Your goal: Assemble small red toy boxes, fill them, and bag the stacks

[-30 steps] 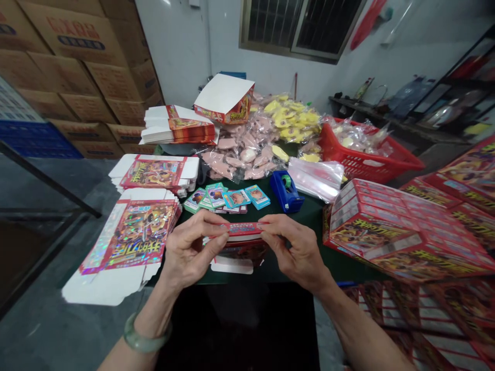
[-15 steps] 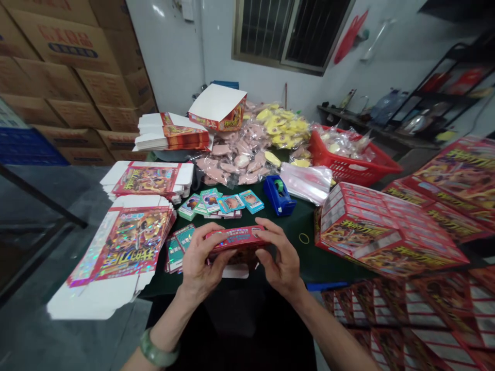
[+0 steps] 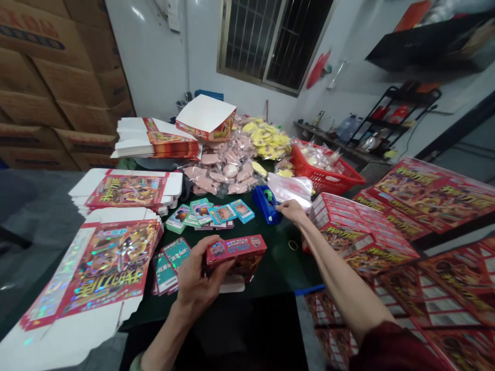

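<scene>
My left hand (image 3: 201, 275) is closed around a small red printed carton (image 3: 237, 255), held upright over the table's front edge. A white flap shows below the carton. My right hand (image 3: 293, 211) reaches forward, its thumb and fingers pinched on the tape end at the blue tape dispenser (image 3: 266, 208). The clear strip itself is hard to make out. Behind the carton lie fanned picture cards (image 3: 209, 214), and teal cards (image 3: 176, 263) are beside my left hand.
Flat cartons (image 3: 116, 263) are stacked at left. Bagged pink pieces (image 3: 228, 170), yellow pieces (image 3: 268, 136) and a red basket (image 3: 328, 178) stand behind. Clear plastic bags (image 3: 292, 188) lie past the dispenser. Filled boxes (image 3: 356, 232) crowd the right, near a rubber band (image 3: 293, 245).
My right hand has let go of the carton and moved forward and right to the tape dispenser. My left hand keeps the carton, now alone. The view has turned rightward.
</scene>
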Available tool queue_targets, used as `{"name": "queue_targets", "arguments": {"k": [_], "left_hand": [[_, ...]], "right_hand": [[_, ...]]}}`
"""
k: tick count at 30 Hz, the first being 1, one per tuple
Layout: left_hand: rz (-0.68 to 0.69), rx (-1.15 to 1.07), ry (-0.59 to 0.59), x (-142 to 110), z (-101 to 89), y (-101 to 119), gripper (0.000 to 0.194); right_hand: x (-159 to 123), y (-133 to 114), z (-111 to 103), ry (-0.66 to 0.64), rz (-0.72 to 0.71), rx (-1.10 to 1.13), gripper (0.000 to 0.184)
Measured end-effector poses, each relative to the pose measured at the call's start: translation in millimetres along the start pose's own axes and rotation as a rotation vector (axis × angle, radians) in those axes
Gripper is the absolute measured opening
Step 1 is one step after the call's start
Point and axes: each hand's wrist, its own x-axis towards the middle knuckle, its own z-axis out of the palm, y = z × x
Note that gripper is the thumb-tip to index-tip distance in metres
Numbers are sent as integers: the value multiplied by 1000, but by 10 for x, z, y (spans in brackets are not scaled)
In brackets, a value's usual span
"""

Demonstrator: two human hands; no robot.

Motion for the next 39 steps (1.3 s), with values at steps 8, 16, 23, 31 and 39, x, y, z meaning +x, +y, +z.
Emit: {"name": "queue_targets", "arguments": {"k": [8,16,23,31,39], "left_hand": [[-8,-41,21,-14,9,-1,37],[-65,-17,14,-7,19,-13,37],[52,-67,41,37,17,4,35],[-80,-51,71,23,47,92,36],[-138,-85,82,-24,82,147,36]], "right_hand": [[-61,58,185,61,136,292,30],[-277,328,362,267,11,589,14],[-253,511,400,229,42,468,28],[-1062,281,238,215,-259,356,17],[-2275,-332,218,-142,-440,728,39]]}}
